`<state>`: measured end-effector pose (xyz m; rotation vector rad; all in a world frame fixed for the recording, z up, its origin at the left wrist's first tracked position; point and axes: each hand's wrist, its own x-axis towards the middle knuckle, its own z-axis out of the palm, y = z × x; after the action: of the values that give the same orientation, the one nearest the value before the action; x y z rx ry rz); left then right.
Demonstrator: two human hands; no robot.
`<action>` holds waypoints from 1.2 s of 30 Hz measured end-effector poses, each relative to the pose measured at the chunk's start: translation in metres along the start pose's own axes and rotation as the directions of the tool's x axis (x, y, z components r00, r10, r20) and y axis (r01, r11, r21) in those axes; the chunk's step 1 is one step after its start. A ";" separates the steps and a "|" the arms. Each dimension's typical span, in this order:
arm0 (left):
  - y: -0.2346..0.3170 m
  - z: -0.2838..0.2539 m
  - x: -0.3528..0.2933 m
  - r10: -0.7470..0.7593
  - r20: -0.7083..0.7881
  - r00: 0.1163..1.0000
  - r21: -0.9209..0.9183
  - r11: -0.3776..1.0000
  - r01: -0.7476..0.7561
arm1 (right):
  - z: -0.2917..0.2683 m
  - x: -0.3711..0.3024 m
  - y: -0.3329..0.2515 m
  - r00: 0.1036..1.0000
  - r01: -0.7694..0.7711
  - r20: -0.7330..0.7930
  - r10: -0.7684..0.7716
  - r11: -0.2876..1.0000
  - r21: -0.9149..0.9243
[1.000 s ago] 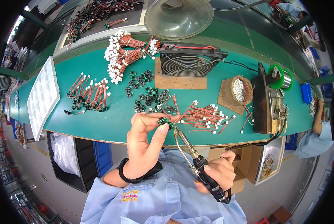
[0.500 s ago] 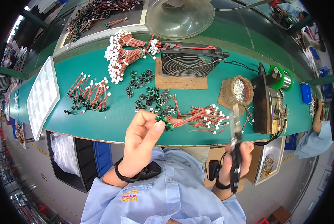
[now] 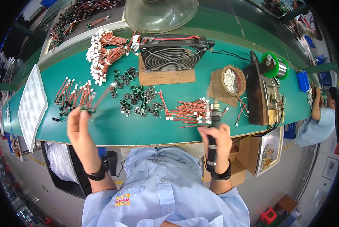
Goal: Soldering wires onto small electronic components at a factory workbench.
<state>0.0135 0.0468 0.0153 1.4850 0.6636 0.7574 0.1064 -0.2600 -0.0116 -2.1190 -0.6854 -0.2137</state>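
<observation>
My left hand (image 3: 80,126), raised over the left of the bench near its front edge, pinches a small green circuit board (image 3: 87,110). A red wire lead, blurred, rises from the board with a pale plug at its end. Just beyond is a group of wired circuit boards (image 3: 65,99). My right hand (image 3: 219,142) grips the dark handle of a soldering iron (image 3: 212,145), whose blurred metal end points away from me. Beside that end lies a pile of red wire leads (image 3: 188,109) with white plugs. Loose circuit boards (image 3: 133,99) sit between my hands.
On the green bench (image 3: 146,132), a fan (image 3: 173,56) stands at the back, left of a bowl of white pellets (image 3: 230,79). A solder spool (image 3: 279,67) tops the dark box at right. Bundled leads (image 3: 101,56) and a white tray (image 3: 33,108) are to the left.
My left hand has moved left with the wired board, from beside the lead pile toward the wired group. My right hand has shifted left and farther over the bench with the soldering iron.
</observation>
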 end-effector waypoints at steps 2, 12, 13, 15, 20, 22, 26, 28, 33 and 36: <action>-0.010 -0.023 0.012 0.056 -0.104 0.993 0.167 0.985 -0.038 | 0.006 0.006 -0.006 0.974 0.189 0.149 -0.168 0.971 -0.143; -0.017 -0.034 0.023 0.260 -0.151 0.954 0.519 0.842 -0.148 | 0.023 0.006 -0.002 0.919 0.392 0.173 -0.354 0.870 -0.298; -0.014 -0.031 0.020 0.385 -0.139 0.912 0.636 0.741 -0.216 | 0.024 0.006 -0.001 0.923 0.382 0.162 -0.349 0.883 -0.271; -0.003 -0.018 0.011 0.501 -0.108 0.859 0.739 0.618 -0.267 | 0.024 0.007 -0.002 0.926 0.373 0.152 -0.344 0.895 -0.244; 0.026 0.029 -0.035 0.107 0.312 0.944 0.303 0.930 -0.206 | 0.027 0.005 -0.021 0.999 0.037 -0.024 -0.032 0.961 0.274; 0.030 0.049 -0.047 0.035 0.603 0.797 0.212 0.956 -0.203 | 0.024 0.004 -0.036 0.984 -0.173 0.073 0.163 0.777 0.605; 0.035 0.078 -0.056 0.065 0.773 0.631 0.119 0.962 -0.245 | 0.010 0.010 -0.053 0.963 -0.264 0.226 0.149 0.698 0.665; 0.038 0.084 -0.058 0.075 0.825 0.560 0.058 0.975 -0.216 | 0.008 0.010 -0.056 0.962 -0.270 0.227 0.154 0.685 0.677; 0.037 0.084 -0.058 0.059 0.815 0.576 0.086 0.971 -0.222 | 0.007 0.010 -0.057 0.974 -0.211 0.198 0.114 0.782 0.586; 0.037 0.085 -0.060 0.078 0.780 0.621 0.128 0.951 -0.280 | 0.006 0.013 -0.057 0.980 -0.167 0.178 0.087 0.845 0.508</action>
<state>0.0422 -0.0548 0.0482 1.9268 -0.0743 0.1141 0.0859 -0.2236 0.0296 -1.6516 -0.6017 0.1924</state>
